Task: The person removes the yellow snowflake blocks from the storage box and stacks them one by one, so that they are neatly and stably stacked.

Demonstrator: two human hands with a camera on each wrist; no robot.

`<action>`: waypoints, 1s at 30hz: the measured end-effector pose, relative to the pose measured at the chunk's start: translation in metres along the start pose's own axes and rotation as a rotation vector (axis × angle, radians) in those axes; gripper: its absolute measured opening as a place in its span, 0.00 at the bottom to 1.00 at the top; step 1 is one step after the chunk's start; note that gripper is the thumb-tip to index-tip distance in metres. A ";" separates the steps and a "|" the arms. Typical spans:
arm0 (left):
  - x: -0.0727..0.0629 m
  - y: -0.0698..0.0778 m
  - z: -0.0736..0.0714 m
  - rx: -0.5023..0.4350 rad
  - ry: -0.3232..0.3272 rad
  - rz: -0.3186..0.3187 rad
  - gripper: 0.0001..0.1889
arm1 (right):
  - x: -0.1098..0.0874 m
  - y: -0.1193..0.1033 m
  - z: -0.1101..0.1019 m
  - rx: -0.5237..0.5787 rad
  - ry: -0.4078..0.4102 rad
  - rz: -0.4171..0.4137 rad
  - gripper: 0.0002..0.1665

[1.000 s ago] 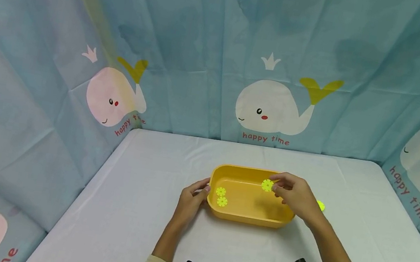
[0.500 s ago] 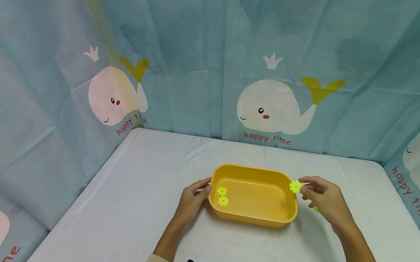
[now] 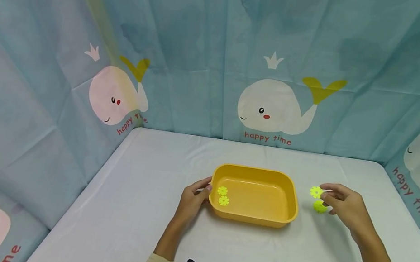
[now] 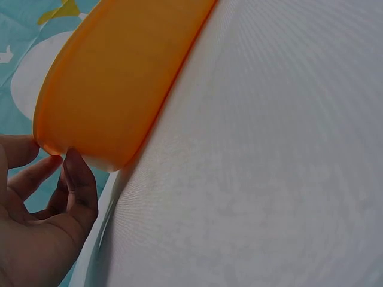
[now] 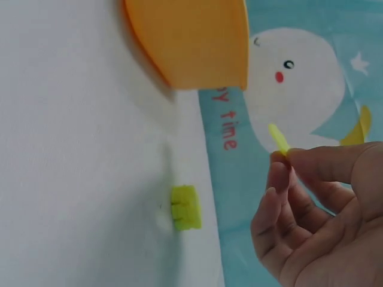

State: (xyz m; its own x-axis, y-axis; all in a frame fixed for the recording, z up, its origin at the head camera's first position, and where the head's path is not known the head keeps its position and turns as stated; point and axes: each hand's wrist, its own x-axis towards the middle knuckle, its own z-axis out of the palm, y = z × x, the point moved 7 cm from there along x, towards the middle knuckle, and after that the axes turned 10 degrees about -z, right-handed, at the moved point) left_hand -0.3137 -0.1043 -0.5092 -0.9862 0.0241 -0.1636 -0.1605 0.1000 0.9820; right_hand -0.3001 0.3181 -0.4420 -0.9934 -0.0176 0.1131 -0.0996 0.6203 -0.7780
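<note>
“On the white table (image 3: 131, 210): one yellow tray (image 3: 258, 199), oblong, upright; inside, at its left end, two flower discs (image 3: 222, 190), one just behind the other; what else?”

“Right of the tray, a short stack of discs (image 5: 186, 207), on the table; near it, the right hand (image 3: 346, 210), thumb and finger pinching one loose disc (image 3: 315, 192); the left hand (image 3: 189, 201), fingers bent, thumb and fingertips holding the tray's left end.”

“Changes?”

“A second ago the loose disc was over the tray; half a second ago, at its right rim; now well clear of it, just beside the stack, apart from it; tray scarcely shifted.”

“Meaning?”

“By my judgement, this disc counts as out of the tray, though not yet set down; two remain within; the left hand's hold probably steadies the tray.”
</note>
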 end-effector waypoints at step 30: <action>-0.001 0.000 -0.001 0.009 0.009 -0.015 0.22 | 0.003 0.059 -0.001 0.011 -0.095 0.183 0.29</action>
State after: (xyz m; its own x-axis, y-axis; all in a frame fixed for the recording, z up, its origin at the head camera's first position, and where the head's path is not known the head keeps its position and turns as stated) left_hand -0.3128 -0.1050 -0.5085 -0.9841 0.0141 -0.1770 -0.1744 0.1095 0.9786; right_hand -0.3086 0.3557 -0.4870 -0.9958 0.0198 -0.0890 0.0825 0.6117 -0.7868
